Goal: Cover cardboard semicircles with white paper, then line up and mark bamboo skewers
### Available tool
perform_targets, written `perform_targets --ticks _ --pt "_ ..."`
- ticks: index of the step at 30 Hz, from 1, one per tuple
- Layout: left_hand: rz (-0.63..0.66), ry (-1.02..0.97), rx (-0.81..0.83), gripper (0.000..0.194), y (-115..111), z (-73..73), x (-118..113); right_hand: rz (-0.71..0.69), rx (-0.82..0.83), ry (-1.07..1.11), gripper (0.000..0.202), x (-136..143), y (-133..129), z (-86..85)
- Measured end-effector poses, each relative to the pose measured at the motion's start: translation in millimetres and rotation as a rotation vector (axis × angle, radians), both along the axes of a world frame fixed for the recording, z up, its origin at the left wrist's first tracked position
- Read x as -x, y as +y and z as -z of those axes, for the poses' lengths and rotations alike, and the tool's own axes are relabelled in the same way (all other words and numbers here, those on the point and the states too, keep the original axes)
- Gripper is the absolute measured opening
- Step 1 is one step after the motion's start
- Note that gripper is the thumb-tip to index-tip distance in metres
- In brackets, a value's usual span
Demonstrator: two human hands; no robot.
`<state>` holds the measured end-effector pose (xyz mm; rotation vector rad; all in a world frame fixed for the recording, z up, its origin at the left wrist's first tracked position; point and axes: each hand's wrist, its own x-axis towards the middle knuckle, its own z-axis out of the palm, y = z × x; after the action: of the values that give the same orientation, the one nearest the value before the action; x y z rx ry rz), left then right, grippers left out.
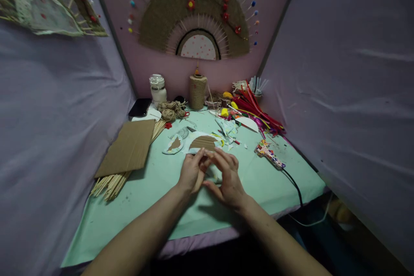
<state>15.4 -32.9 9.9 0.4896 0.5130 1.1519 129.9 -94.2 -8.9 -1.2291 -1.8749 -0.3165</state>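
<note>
My left hand (193,171) is closed, its thumb and fingertips pinched together at the middle of the table. Facing it, my right hand (229,177) curls round with its fingertips meeting the left ones. A pale patterned piece of fabric (214,175) shows between the two hands, mostly hidden by the fingers. Just beyond them is a cardboard half-circle (203,142) with white fabric round its edge; the fingertips cover its near side, and I cannot tell whether they touch it. A smaller fabric-edged cardboard piece (175,144) lies left of it.
Left lies a cardboard sheet (127,146) over bamboo sticks (111,185). A glue gun (270,156) with a black cord lies right. Behind stand a twine spool (197,92), a white jar (158,89) and red pipe cleaners (258,110). A decorated fan (196,17) hangs on the back wall.
</note>
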Motion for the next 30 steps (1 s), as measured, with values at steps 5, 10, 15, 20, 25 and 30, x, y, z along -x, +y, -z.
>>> perform_targets --ticks 5,10,15,20,25,30 --pt "0.019 -0.005 -0.025 0.028 -1.1 -1.7 -0.4 0.128 0.004 0.115 0.061 -0.3 -1.3 -1.2" --pt "0.036 -0.014 -0.011 0.027 3.8 -0.8 2.0 -0.067 -0.052 0.457 0.043 -4.4 -3.0 -6.0" --pt "0.132 -0.082 0.056 0.025 8.9 -2.9 6.5 0.051 0.163 1.083 0.022 -21.0 9.3 -8.2" --pt "0.203 -0.106 0.078 0.021 7.0 2.8 6.1 -0.094 0.413 1.203 0.032 -25.3 20.8 -9.8" --pt "0.186 -0.047 0.045 0.026 3.1 6.0 2.7 -0.008 0.349 1.087 0.025 -13.3 23.3 -22.3" --pt "0.165 -0.022 0.017 0.023 0.9 3.2 0.6 0.007 0.328 1.13 0.022 -10.0 25.8 -19.6"
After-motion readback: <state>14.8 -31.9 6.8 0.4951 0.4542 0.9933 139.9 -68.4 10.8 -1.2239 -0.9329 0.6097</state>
